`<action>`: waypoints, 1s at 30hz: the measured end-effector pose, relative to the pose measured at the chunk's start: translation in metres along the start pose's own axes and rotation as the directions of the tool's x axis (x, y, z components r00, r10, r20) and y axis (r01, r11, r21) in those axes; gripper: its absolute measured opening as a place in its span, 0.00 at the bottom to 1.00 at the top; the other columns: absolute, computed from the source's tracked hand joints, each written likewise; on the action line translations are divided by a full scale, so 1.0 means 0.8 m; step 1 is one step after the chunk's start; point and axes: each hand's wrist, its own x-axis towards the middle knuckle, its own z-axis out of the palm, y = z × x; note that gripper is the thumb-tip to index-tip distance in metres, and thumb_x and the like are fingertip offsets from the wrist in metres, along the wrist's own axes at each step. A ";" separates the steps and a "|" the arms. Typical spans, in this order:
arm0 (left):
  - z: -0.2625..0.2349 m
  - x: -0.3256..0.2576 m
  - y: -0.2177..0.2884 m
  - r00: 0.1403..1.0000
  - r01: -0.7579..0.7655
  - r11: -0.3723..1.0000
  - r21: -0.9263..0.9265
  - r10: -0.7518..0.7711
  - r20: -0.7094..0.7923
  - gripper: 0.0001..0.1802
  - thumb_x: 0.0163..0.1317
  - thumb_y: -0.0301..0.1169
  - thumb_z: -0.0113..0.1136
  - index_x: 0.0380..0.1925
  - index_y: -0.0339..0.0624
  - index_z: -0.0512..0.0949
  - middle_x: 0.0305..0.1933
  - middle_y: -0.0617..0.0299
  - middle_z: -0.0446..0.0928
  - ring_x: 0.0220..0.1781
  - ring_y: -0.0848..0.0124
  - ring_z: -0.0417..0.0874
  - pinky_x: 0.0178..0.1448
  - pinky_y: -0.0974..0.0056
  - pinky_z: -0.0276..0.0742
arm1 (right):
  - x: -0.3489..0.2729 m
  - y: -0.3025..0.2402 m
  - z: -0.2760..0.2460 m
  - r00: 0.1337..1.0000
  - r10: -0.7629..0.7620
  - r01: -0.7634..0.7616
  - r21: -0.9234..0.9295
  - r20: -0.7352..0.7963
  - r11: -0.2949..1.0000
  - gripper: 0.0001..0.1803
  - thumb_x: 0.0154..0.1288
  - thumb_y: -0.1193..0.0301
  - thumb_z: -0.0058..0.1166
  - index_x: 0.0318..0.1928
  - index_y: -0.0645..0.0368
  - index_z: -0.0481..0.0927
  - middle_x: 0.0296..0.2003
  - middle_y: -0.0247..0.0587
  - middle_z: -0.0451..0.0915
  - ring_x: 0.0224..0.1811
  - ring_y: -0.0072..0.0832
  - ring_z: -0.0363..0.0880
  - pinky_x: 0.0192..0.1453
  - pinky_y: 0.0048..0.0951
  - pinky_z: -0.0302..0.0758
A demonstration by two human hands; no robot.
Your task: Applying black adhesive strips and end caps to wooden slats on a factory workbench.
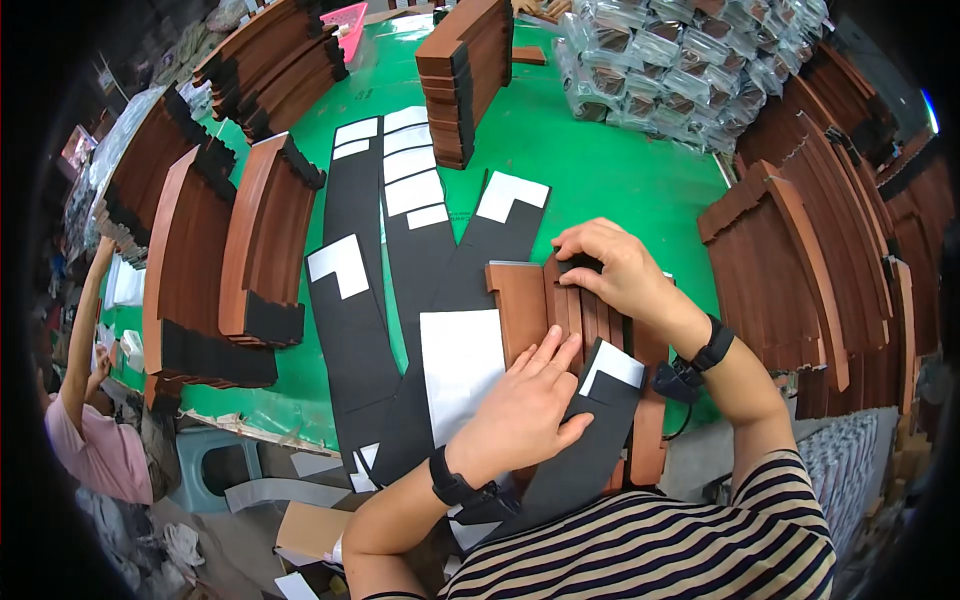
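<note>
A green table [610, 170] carries stacks of brown pieces [265, 240] along its left and right edges, another brown stack [465, 70] and clear-wrapped bundles [680, 60] toward the far edge, and black strips with white patches [400, 250] across its middle.

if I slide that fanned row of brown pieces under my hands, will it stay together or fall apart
Probably it spreads: the brown pieces lie loose and overlapped, only the left hand and right hand pressing them. Each looks flat and stiff, likely light. The green table looks smooth, so they may slip.

Both hands, left hand [525, 400] and right hand [605, 265], press flat on brown strips [575, 315] over the green table [600, 170].
</note>
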 end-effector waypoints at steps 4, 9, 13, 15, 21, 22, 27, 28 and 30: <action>0.001 0.000 -0.002 1.000 -0.011 1.000 -0.007 0.011 -0.028 0.22 0.59 0.41 0.67 0.34 0.28 0.77 0.69 0.34 0.65 0.75 0.40 0.60 0.71 0.48 0.65 | 0.001 -0.003 0.000 0.999 -0.029 0.031 -0.060 0.035 0.998 0.15 0.48 0.76 0.71 0.36 0.60 0.80 0.42 0.40 0.84 0.48 0.41 0.80 0.52 0.38 0.77; -0.001 -0.002 0.001 0.998 0.005 0.998 -0.056 -0.008 -0.056 0.22 0.58 0.40 0.68 0.33 0.27 0.77 0.68 0.32 0.65 0.75 0.40 0.60 0.70 0.49 0.66 | -0.003 -0.007 0.002 0.999 -0.035 0.038 -0.094 0.041 0.995 0.16 0.47 0.75 0.72 0.37 0.60 0.81 0.43 0.40 0.84 0.48 0.40 0.79 0.52 0.37 0.77; 0.000 -0.001 -0.001 0.998 -0.003 0.995 -0.098 -0.004 -0.068 0.21 0.57 0.38 0.69 0.33 0.27 0.77 0.68 0.31 0.65 0.75 0.40 0.60 0.71 0.49 0.66 | -0.007 -0.011 0.012 0.997 0.064 -0.069 -0.094 -0.050 0.993 0.19 0.45 0.74 0.74 0.40 0.60 0.82 0.44 0.38 0.85 0.49 0.38 0.80 0.53 0.35 0.77; 0.001 -0.001 -0.002 0.998 -0.002 0.995 -0.100 -0.005 -0.070 0.21 0.57 0.38 0.69 0.33 0.27 0.77 0.68 0.31 0.65 0.75 0.40 0.60 0.71 0.49 0.66 | -0.008 -0.012 0.014 0.997 0.060 -0.066 -0.109 -0.056 0.992 0.20 0.44 0.74 0.74 0.40 0.60 0.82 0.44 0.38 0.85 0.49 0.37 0.80 0.53 0.35 0.77; 0.001 -0.001 -0.002 0.997 -0.007 0.994 -0.108 -0.001 -0.078 0.20 0.57 0.38 0.69 0.32 0.27 0.77 0.68 0.31 0.65 0.75 0.41 0.60 0.71 0.49 0.66 | -0.010 -0.003 0.015 0.999 -0.001 -0.005 -0.148 -0.045 0.989 0.20 0.43 0.74 0.75 0.39 0.59 0.83 0.45 0.39 0.84 0.50 0.37 0.80 0.52 0.35 0.77; 0.001 -0.001 -0.002 0.997 -0.009 0.994 -0.106 0.000 -0.079 0.20 0.57 0.38 0.69 0.32 0.27 0.77 0.68 0.32 0.65 0.75 0.41 0.60 0.71 0.50 0.66 | -0.009 -0.002 0.015 0.999 -0.011 0.005 -0.149 -0.040 0.989 0.19 0.43 0.74 0.75 0.39 0.58 0.83 0.45 0.39 0.84 0.50 0.37 0.79 0.52 0.35 0.77; 0.000 -0.002 -0.002 0.997 -0.005 0.993 -0.115 -0.005 -0.082 0.20 0.57 0.37 0.69 0.32 0.27 0.77 0.68 0.32 0.65 0.75 0.41 0.61 0.69 0.50 0.68 | -0.015 -0.003 0.018 0.998 -0.013 0.002 -0.161 -0.066 0.987 0.15 0.46 0.73 0.73 0.36 0.58 0.84 0.45 0.39 0.81 0.48 0.39 0.78 0.50 0.36 0.77; 0.000 -0.001 -0.002 0.997 -0.012 0.992 -0.123 0.002 -0.081 0.20 0.57 0.37 0.69 0.32 0.27 0.77 0.68 0.32 0.65 0.75 0.41 0.61 0.68 0.50 0.69 | -0.016 -0.002 0.018 0.997 -0.004 -0.009 -0.173 -0.074 0.985 0.14 0.46 0.73 0.73 0.35 0.58 0.84 0.45 0.39 0.81 0.48 0.38 0.78 0.50 0.36 0.76; 0.001 -0.002 -0.002 0.996 -0.018 0.992 -0.126 0.006 -0.090 0.20 0.56 0.37 0.69 0.32 0.27 0.77 0.68 0.32 0.65 0.74 0.41 0.61 0.67 0.50 0.70 | -0.020 0.001 0.020 0.997 -0.012 -0.002 -0.162 -0.082 0.987 0.13 0.46 0.74 0.73 0.35 0.58 0.84 0.44 0.39 0.81 0.48 0.38 0.77 0.50 0.36 0.76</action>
